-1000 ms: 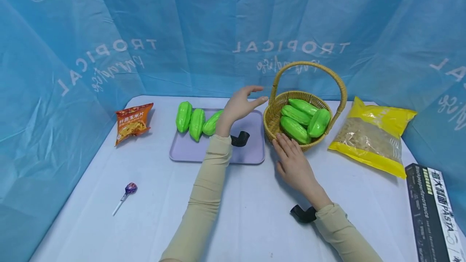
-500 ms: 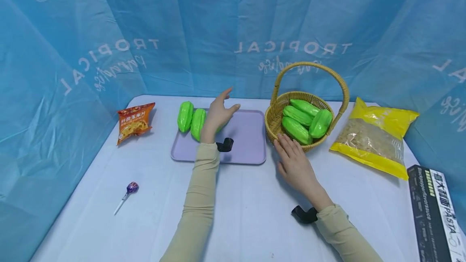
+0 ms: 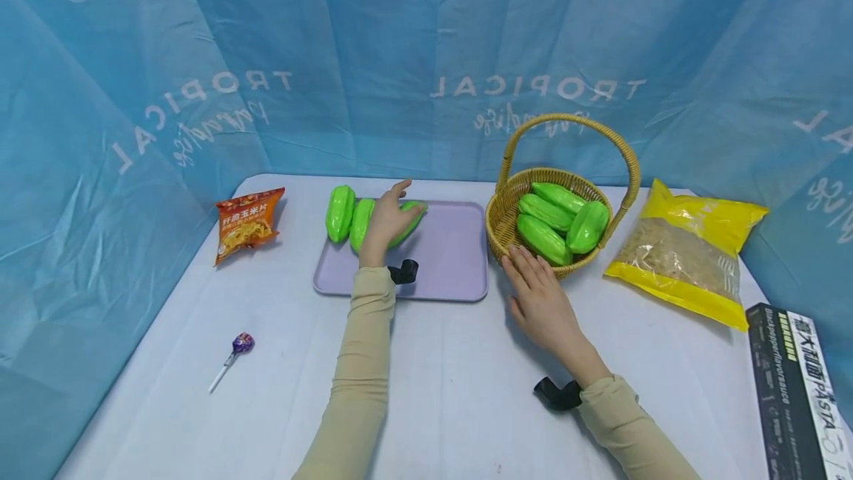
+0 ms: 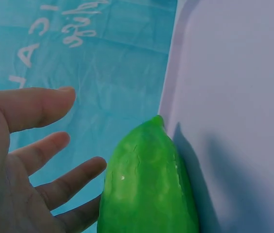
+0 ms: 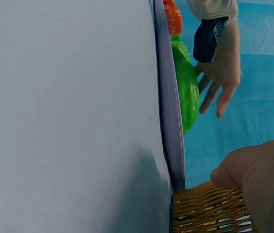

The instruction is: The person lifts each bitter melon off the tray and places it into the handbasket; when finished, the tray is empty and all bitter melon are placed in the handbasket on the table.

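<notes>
A lilac tray (image 3: pixel 446 265) bears three glossy green, ridged fruits along its left side. My left hand (image 3: pixel 386 222) is over the rightmost fruit (image 3: pixel 412 225), partly hiding it. In the left wrist view its thumb and fingers are spread beside the fruit (image 4: pixel 149 189), with no grip around it. My right hand (image 3: pixel 543 310) rests its straight fingers on the front rim of a wicker basket (image 3: pixel 493 232); the right wrist view has the thumb against the weave (image 5: pixel 210 206). Several more green fruits (image 3: pixel 543 238) lie inside the basket.
An orange snack bag (image 3: pixel 246 227) lies at the back left, with a lollipop (image 3: pixel 242 344) nearer the front. Right of the basket are a yellow bag (image 3: pixel 680 250) and a black pasta box (image 3: pixel 793 391). The basket's tall handle (image 3: pixel 566 117) arches above it.
My left hand has moved left from beside the basket and come down over the rightmost fruit on the tray. The right hand stays at the basket rim.
</notes>
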Tool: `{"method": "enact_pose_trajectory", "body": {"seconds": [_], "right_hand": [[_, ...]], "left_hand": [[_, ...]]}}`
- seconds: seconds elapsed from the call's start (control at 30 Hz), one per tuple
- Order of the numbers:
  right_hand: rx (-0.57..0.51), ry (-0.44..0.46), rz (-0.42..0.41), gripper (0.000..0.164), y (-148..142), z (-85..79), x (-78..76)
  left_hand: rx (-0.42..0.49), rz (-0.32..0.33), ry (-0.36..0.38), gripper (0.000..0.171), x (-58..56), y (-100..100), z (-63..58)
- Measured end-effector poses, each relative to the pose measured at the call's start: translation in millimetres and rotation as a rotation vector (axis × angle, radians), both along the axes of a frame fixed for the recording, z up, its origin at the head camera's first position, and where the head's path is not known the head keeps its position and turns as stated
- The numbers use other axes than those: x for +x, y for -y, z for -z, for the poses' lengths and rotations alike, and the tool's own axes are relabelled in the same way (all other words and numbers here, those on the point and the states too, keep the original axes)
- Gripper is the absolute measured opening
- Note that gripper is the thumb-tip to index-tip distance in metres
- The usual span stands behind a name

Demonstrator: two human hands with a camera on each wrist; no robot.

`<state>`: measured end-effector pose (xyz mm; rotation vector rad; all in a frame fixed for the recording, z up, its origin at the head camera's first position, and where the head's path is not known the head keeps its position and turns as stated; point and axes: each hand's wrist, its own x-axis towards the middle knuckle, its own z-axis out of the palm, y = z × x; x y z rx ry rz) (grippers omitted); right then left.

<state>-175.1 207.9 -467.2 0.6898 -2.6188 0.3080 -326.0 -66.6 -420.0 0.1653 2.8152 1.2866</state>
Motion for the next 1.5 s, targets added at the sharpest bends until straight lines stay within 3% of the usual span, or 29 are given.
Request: {"method": "enact_pose_trajectory", "body": {"seconds": [0.37, 0.57, 0.73, 0.93, 1.07, 1.23, 1.5], "right_hand": [[0.002, 0.015, 0.008, 0.066, 0.5, 0.0, 0.6], [0.006, 0.027, 0.013, 0.066, 0.5, -0.2, 0.5], [0.006, 0.022, 0.015, 0.065, 0.2, -1.0, 0.1], [0.007, 0.032, 0.014, 0.065, 0.3, -1.7, 0.3], [0.006, 0.035, 0.015, 0.066, 0.1, -1.0, 0.1], [0.001, 0.019, 0.010, 0.066, -0.2, -0.7, -0.1], [-0.002, -0.011, -0.003, 0.066, -0.4, 0.4, -0.4]], "left_hand": [[-0.086, 0.046, 0.033, 0.062, 2.5, -5.9, 5.8], [-0.129, 0.031, 0.042, 0.058, 5.3, -4.1, 10.6], [-0.138, 0.015, 0.046, 0.058, 7.2, -2.7, 12.3], [-0.124, 0.041, 0.029, 0.060, 11.5, -5.1, 13.7], [-0.050, 0.073, -0.004, 0.060, 16.1, -9.4, 9.0], [0.128, 0.118, -0.036, 0.057, 22.7, -16.8, -2.0], [0.388, 0.205, 0.008, 0.050, 26.5, -29.1, -15.2]]}}
